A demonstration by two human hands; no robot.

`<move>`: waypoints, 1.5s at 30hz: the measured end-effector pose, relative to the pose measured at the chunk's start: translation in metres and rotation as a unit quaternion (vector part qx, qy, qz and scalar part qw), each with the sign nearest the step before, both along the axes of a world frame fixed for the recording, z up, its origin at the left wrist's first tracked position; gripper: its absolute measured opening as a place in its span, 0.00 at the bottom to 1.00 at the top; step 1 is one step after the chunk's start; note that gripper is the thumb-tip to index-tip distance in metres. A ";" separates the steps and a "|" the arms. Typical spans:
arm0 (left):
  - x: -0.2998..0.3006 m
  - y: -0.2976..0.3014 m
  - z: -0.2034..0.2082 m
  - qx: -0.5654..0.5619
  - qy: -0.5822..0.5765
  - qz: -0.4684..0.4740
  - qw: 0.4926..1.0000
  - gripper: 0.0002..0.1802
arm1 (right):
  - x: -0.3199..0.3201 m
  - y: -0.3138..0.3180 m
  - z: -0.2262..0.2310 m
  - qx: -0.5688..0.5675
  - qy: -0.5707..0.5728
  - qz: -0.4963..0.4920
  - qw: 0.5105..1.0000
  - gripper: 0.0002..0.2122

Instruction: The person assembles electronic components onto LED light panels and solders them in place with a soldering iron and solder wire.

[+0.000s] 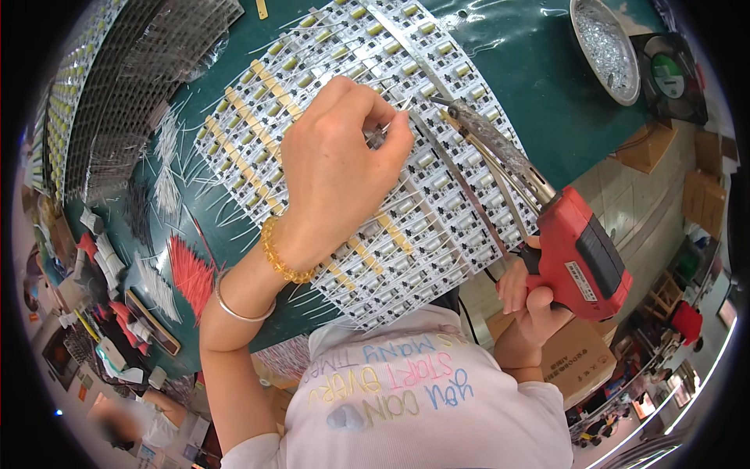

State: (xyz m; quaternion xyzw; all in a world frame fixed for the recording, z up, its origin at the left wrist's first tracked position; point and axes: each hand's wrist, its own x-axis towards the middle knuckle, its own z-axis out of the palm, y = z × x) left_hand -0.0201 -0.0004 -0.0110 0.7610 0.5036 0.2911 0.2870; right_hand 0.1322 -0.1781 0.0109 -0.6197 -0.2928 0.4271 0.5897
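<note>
A large panel of small white circuit boards (367, 293) with yellowish components lies in front of me on the green table. My left hand (336, 148) is above its middle, thumb and forefinger pinched together on a thin white wire (407, 102). My right hand (531, 301) is wrapped round the grip of a red soldering gun (582, 254). The gun's long nozzle points up and left, its tip over the panel close to the left fingertips. Whether the tip touches a board I cannot tell. Many white wires stick out along the panel's left edge.
Metal strips (461, 180) and tan strips (250, 121) lie across the panel. Bundles of red wires (190, 270), white wires (166, 168) and black wires (138, 211) sit at left. More board panels (148, 70) are stacked far left. A bowl (605, 51) and a black spool (669, 76) stand far right.
</note>
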 end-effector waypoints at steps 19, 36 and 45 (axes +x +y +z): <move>-0.001 -0.003 0.013 -0.110 -0.051 -0.013 0.992 0.05 | 0.005 -0.014 0.005 -0.005 -0.027 -0.012 1.000 0.35; -0.003 0.005 0.012 -0.191 -0.037 -0.012 0.981 0.08 | 0.005 -0.011 0.004 -0.050 -0.027 0.013 0.998 0.33; 0.000 0.003 0.010 -0.198 -0.039 -0.003 0.979 0.07 | 0.011 -0.024 -0.007 -0.057 -0.050 0.015 0.997 0.31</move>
